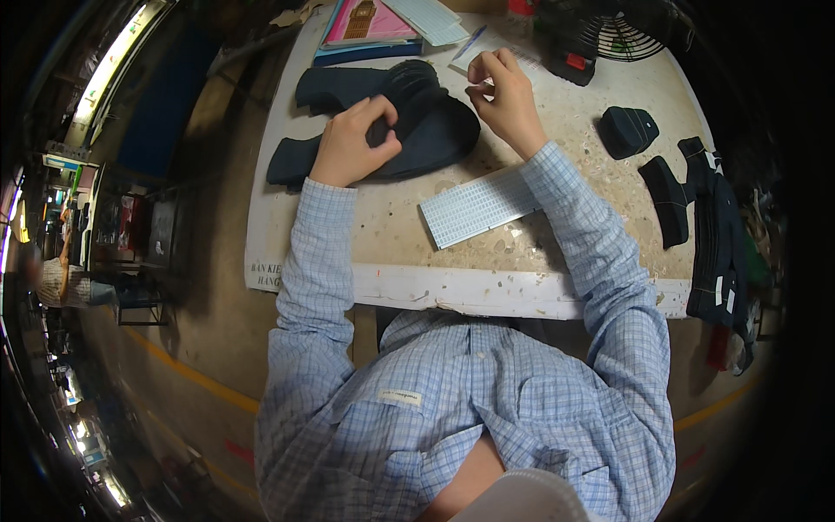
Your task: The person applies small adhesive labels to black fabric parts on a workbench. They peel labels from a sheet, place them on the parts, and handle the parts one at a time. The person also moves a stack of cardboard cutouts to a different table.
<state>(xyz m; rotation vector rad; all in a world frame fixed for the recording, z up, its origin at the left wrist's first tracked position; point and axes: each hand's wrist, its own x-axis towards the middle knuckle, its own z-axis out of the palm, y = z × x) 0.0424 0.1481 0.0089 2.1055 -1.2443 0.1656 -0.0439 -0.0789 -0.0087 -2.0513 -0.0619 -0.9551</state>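
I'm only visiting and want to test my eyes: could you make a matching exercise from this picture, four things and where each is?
Things
1. Left hand
2. Fan
3. Pink book
4. Near pale sheet

Places
A. Partly hidden by the right sleeve
B. At the dark cloth pieces
C. Near the far right corner of the table
D. Lying in a stack, far left part of the table

Right pairs: 1-B; 2-C; 3-D; 4-A
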